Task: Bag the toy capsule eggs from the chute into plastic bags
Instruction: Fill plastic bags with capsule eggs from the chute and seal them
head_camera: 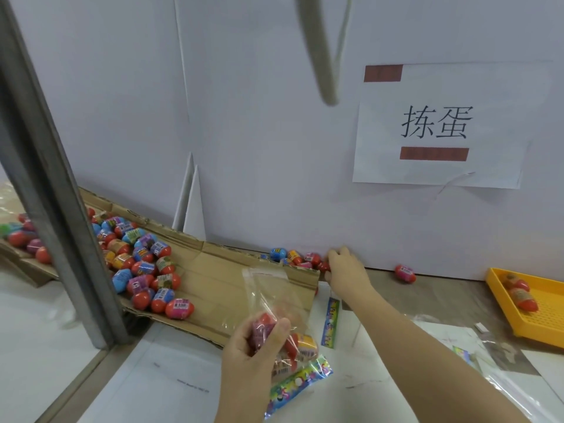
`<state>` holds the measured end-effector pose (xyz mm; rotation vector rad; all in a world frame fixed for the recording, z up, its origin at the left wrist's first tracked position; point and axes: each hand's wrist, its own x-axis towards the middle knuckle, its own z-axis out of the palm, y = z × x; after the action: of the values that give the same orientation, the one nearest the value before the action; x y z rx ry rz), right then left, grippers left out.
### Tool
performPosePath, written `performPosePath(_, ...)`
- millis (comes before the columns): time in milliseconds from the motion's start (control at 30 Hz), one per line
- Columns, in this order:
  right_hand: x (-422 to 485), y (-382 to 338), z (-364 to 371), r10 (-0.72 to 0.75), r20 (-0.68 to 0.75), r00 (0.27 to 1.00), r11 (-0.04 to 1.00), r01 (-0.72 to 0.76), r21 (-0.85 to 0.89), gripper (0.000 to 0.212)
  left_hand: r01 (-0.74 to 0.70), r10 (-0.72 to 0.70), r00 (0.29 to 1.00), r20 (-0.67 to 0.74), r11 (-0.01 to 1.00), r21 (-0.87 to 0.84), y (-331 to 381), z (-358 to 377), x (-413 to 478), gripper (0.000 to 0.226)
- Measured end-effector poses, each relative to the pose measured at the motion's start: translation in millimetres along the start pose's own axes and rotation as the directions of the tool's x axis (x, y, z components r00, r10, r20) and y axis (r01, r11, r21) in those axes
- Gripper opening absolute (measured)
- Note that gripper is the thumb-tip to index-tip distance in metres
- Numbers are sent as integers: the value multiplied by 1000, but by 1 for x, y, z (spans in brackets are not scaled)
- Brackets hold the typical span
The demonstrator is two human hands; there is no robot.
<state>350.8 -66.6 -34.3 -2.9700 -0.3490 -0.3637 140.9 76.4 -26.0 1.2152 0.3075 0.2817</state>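
Only two bare hands and forearms of the person show. The left hand (253, 340) is seen large and near, from its back, and the left forearm (241, 395) below it is uncovered down to the bottom edge. The right hand (346, 270) looks smaller, and the long right forearm (427, 346) behind it is likewise uncovered along its whole visible length. A blurred grey strap (320, 56) loops in at the top, close to the camera; whether it is worn cannot be told.
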Motion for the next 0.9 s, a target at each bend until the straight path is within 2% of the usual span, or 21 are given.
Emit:
performPosePath(67,-8,3,-5,76,-57,995,955,-56,293,29,-3,3,1000,11,1000,11,0,1,0,38)
performPosePath(100,-15,3,-11,134,-101,986,879,-72,471,26,-5,5,1000,11,1000,14,-1,1,0,39)
performPosePath(167,-34,-3,-32,236,-203,950,671,-8,742,16,-15,15,1000,20,1000,5,-1,3,-1,35)
performPosePath(200,-47,-7,-44,255,-243,936,562,62,825,10,-22,22,999,28,1000,7,-1,4,-2,33)
performPosePath(267,-77,-16,-74,221,-315,923,328,234,915,18,-31,30,999,39,999,27,-3,6,-4,34)
performPosePath(300,-93,-20,-89,168,-362,917,240,318,917,23,-26,25,999,42,999,32,-4,7,-6,34)
performPosePath(333,-109,-24,-102,101,-419,903,210,392,896,25,-18,17,999,45,999,31,-4,8,-6,34)
performPosePath(433,-143,-32,-127,-90,-490,867,297,493,817,21,-26,23,998,64,999,48,-4,11,-10,28)
performPosePath(533,-153,-36,-128,-220,-397,891,495,453,742,17,-74,65,990,125,995,70,-3,12,-14,22)
performPosePath(600,-152,-35,-124,-226,-372,900,664,422,617,13,-88,75,983,170,993,74,-3,12,-16,32)
performPosePath(667,-150,-33,-120,-202,-400,894,762,400,509,15,-82,66,979,191,994,75,-4,12,-17,43)
performPosePath(800,-147,-28,-118,-154,-498,853,821,391,415,23,-71,52,973,226,994,78,-7,12,-16,39)
performPosePath(900,-146,-27,-119,-164,-505,848,847,383,368,31,-79,63,969,240,995,59,-7,13,-16,36)
